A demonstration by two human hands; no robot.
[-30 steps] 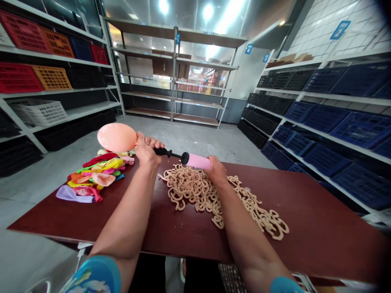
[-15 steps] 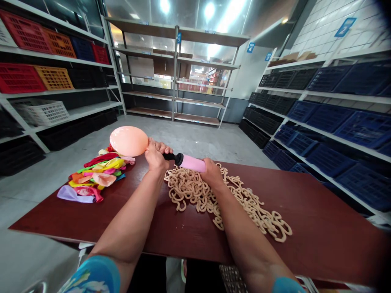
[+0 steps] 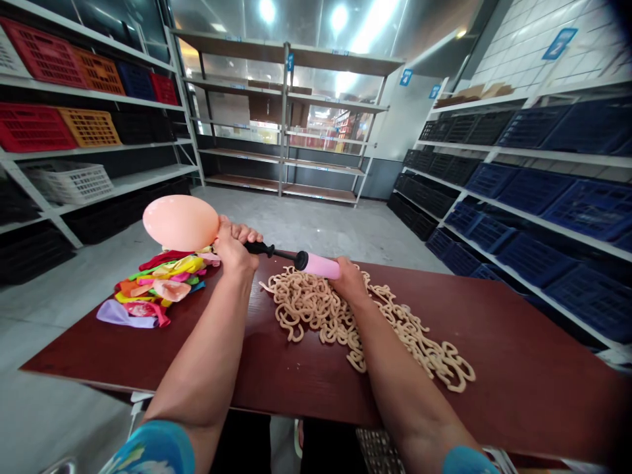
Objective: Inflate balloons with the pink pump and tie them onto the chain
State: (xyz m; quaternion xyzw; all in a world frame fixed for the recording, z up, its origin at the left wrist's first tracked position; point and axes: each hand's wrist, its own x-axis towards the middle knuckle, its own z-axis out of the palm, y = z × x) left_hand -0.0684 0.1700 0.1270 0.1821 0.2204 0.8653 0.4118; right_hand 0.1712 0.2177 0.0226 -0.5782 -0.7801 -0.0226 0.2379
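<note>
A peach balloon (image 3: 180, 222), partly inflated, extends to the left from my left hand (image 3: 236, 245). That hand is closed around the balloon's neck and the black end of a balloon pump (image 3: 320, 265); the neck itself is hidden by the fingers. A thin dark rod shows between the black end and the pump's pink barrel. My right hand (image 3: 349, 280) is wrapped round the far end of the barrel, above a heap of tan curled pieces (image 3: 311, 303). Below the balloon lies a pile of uninflated balloons (image 3: 168, 280) in many colours.
The dark red table (image 3: 276, 382) carries both piles. Beyond it is grey floor (image 3: 316, 230). Shelves with red, orange and white crates (image 3: 79, 183) stand on the left, a metal rack (image 3: 284, 131) at the back, and shelves of dark blue crates (image 3: 523, 237) on the right.
The balloon has grown larger. My left hand has moved left with it, away from my right hand, and the pump's rod is now drawn out. My right hand has shifted slightly right.
</note>
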